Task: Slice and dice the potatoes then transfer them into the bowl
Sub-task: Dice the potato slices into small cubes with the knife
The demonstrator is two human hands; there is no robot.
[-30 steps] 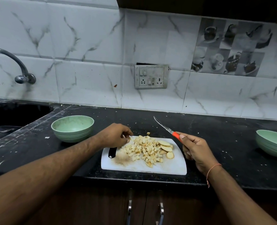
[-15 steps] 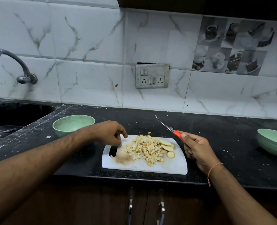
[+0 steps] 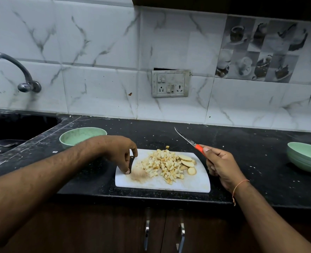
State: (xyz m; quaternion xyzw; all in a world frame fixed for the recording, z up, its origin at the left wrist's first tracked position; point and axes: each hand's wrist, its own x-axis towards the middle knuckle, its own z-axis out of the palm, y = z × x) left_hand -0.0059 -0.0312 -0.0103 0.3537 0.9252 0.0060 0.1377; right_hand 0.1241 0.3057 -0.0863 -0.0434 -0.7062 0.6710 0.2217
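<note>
Most of the potatoes [image 3: 163,164] lie diced on the cutting board [image 3: 187,183]; a few slices [image 3: 186,161] remain uncut. The green bowl [image 3: 78,136] on the desk looks empty. The left hand [image 3: 121,152] pinches the board's handle slot; the right hand [image 3: 218,161] grips the knife [image 3: 191,141].

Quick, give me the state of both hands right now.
Left hand: pinching the handle end of the cutting board, thumb at the handle slot.
Right hand: gripping the knife by its orange handle, blade raised.
</note>
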